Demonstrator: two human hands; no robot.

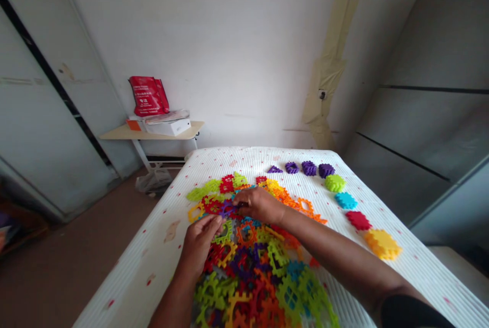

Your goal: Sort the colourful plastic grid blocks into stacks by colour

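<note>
A heap of colourful plastic interlocking pieces with toothed edges (248, 262) spreads over the middle of a bed-like surface. Over its far part, my right hand (260, 205) reaches in from the right with curled fingers, their tips at a purple interlocking piece (228, 209). My left hand (202, 241) is at the heap's left edge, thumb and forefinger pressed together just below that purple piece. Whatever may be in its pinch is too small to make out. A lime-green frame piece (225, 232) lies beside the left fingertips.
Sorted stacks run along the right side: purple pieces (308, 168), green (335, 183), blue (346, 200), red (358, 220) and yellow (382, 244). The white ribbed cover (153, 251) lies under everything. Back left, a small table (114, 133) bears a red bag (147, 96) and a white box (173, 127).
</note>
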